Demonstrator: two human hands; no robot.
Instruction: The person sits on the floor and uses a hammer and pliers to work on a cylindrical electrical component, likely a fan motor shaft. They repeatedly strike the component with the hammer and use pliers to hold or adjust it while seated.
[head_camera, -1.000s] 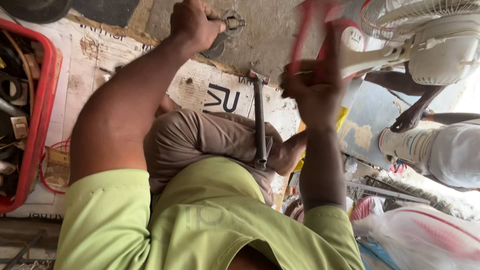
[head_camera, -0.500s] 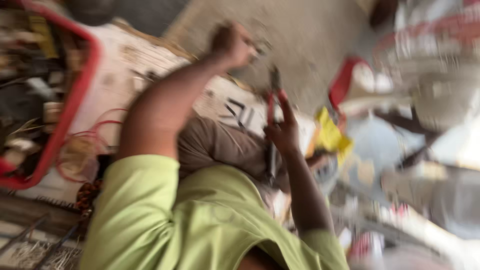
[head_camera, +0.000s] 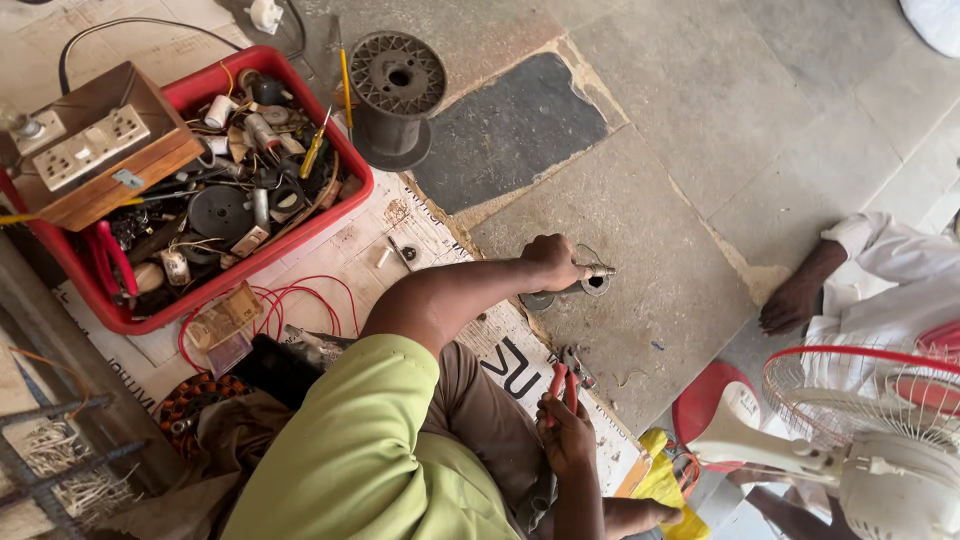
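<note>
Honestly, you're handling two small bits of hardware here, both stiff and light. Your left hand (head_camera: 552, 260) is reaching out over the stone floor (head_camera: 700, 130), fist closed around a small metal rod-like tool (head_camera: 598, 271) whose tip is poking out just beside a thin metal ring (head_camera: 596, 286) lying on the floor. It's looking slim, grey and smooth, so probably slippery; gripping it near the back end like you're doing seems right. Your right hand (head_camera: 565, 432) is sitting close to your lap, fingers wrapped around red-handled pliers (head_camera: 562, 385), pointing up. Those are looking rigid, with rubbery grips that shouldn't slide. A red crate (head_camera: 330, 215) of parts is sitting well apart on your left, and a white fan (head_camera: 850, 440) is standing off to the right.
</note>
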